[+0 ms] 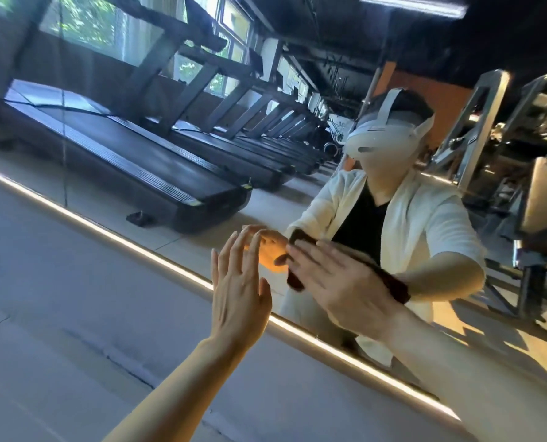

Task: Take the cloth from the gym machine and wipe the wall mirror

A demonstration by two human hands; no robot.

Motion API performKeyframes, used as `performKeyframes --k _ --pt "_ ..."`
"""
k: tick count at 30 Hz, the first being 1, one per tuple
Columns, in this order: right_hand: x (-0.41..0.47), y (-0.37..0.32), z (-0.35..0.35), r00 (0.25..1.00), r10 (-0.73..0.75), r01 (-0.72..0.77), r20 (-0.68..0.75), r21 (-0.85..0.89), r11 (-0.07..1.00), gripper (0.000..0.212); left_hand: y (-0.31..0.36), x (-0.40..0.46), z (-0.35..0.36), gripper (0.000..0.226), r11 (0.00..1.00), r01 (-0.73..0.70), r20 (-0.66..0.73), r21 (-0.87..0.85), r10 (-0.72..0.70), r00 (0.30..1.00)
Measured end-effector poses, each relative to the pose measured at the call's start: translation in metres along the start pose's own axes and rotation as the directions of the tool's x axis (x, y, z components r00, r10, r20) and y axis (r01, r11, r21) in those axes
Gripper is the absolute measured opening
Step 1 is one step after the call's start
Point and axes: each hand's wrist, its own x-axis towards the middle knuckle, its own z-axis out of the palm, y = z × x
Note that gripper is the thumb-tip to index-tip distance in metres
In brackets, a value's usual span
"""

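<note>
Both hands flat: right point(339, 282) presses cloth point(393, 283) on mirror point(170, 138); left point(238, 291) beside.

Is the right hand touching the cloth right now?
Touching. The head view shows the right hand laid flat, fingers straight, on the dark cloth, pressing it against the mirror; cloth edges show past the hand on both sides.

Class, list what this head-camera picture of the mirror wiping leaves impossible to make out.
- Cloth: mostly hidden under the flat right hand; its full shape is unclear.
- Left hand: whether its fingertips touch the wall mirror is unclear.
- Treadmills reflected far back: too small and dark.
</note>
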Motion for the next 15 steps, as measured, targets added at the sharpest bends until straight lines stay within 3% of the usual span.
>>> performKeyframes --k 2,4,5,6,7,9,11,15 --pt "0.044 0.052 -0.015 0.923 0.335 -0.336 -0.190 0.027 0.942 0.047 -0.004 0.011 -0.005 0.080 1.000 0.000 -0.009 0.004 0.000 1.000" --pt "0.087 0.086 -0.031 0.738 0.605 -0.603 -0.301 0.108 0.790 0.046 -0.008 0.021 -0.008 0.078 1.000 0.003 -0.022 0.012 -0.003 1.000" --pt "0.105 0.088 -0.034 0.678 0.659 -0.656 -0.326 0.136 0.743 0.047 -0.010 0.024 -0.009 0.077 1.000 0.002 -0.033 0.017 -0.001 0.999" --pt "0.118 0.081 -0.033 0.677 0.652 -0.654 -0.341 0.127 0.746 0.048 -0.012 0.027 -0.009 0.078 1.000 0.003 -0.051 0.025 -0.002 0.999" --pt "0.127 0.067 -0.026 0.722 0.602 -0.608 -0.341 0.100 0.787 0.048 -0.015 0.030 -0.010 0.078 0.999 0.013 -0.069 0.031 -0.011 0.998" --pt "0.128 0.022 -0.003 0.863 0.424 -0.425 -0.276 0.059 0.903 0.050 -0.020 0.030 -0.009 0.082 0.998 0.043 -0.091 0.038 -0.039 0.995" --pt "0.111 -0.021 0.018 0.954 0.248 -0.246 -0.166 0.037 0.969 0.051 -0.024 0.028 -0.011 0.080 0.997 0.052 -0.100 0.050 -0.047 0.994" --pt "0.070 -0.039 0.022 0.999 0.049 -0.049 -0.014 0.024 0.999 0.053 -0.025 0.025 -0.016 0.068 0.996 0.019 -0.080 0.082 -0.013 0.997"
